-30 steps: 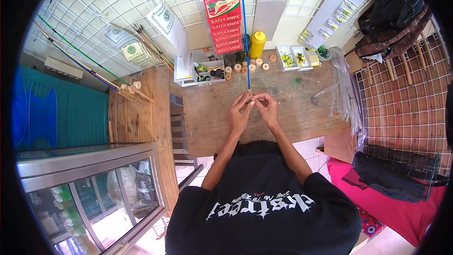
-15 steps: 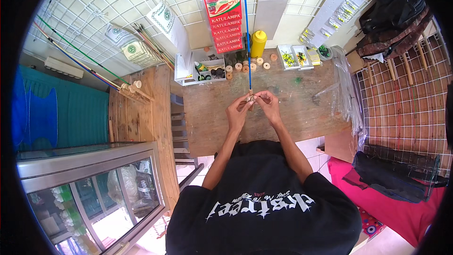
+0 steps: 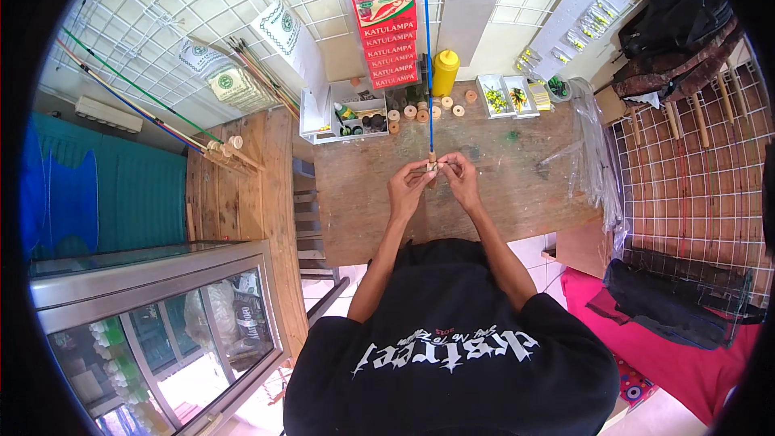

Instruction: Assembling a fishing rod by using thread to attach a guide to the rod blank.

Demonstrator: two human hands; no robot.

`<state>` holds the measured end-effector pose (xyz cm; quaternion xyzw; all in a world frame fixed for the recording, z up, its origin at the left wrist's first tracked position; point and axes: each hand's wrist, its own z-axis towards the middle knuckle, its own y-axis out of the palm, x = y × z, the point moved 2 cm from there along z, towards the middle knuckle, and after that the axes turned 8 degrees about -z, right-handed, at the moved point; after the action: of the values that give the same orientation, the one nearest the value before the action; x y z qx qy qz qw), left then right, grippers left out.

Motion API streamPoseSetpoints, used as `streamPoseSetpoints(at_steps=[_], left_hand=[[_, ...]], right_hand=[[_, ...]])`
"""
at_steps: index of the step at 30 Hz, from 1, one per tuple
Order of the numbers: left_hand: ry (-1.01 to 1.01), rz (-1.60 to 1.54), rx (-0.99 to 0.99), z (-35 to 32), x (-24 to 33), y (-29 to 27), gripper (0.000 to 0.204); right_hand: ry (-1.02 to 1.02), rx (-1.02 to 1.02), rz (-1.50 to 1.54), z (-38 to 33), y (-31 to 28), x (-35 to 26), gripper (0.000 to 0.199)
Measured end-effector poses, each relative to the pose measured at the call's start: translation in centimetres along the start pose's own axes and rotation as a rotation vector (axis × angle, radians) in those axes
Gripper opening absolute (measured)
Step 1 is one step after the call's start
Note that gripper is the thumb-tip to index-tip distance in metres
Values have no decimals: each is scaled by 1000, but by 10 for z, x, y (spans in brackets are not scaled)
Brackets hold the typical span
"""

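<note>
A thin blue fishing rod (image 3: 429, 73) stretches away from me over the wooden table, its short brown handle (image 3: 432, 157) between my hands. My left hand (image 3: 406, 187) pinches at the handle from the left. From the other side, the fingertips of my right hand (image 3: 461, 181) close on the same spot. A small pale piece (image 3: 433, 167) shows between the fingertips on the handle; its kind is too small to make out. The handle's lower end is partly hidden by my fingers.
Round wooden spools (image 3: 422, 115), a yellow squeeze bottle (image 3: 444, 74) and a white organizer box (image 3: 349, 131) line the table's (image 3: 363, 210) back. White trays of small yellow-green items (image 3: 495, 98) stand further right, beside clear plastic sheeting (image 3: 593, 153). A glass cabinet (image 3: 161, 274) stands left.
The rod's upper part has swung slightly to the right in view. My fingers have shifted a little on the handle, and the pale piece shows more clearly between them.
</note>
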<state>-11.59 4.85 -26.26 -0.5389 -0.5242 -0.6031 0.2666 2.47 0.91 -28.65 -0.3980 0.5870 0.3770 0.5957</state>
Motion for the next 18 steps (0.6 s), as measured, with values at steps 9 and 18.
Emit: streamPoseSetpoints(at_steps=[9, 18], left_hand=[[-51, 7, -62, 1, -5, -5, 33], [-76, -26, -87, 6, -9, -4, 32]], right_hand=[[-21, 24, -131, 9, 2, 8, 7], [-20, -122, -158, 26, -4, 13, 6]])
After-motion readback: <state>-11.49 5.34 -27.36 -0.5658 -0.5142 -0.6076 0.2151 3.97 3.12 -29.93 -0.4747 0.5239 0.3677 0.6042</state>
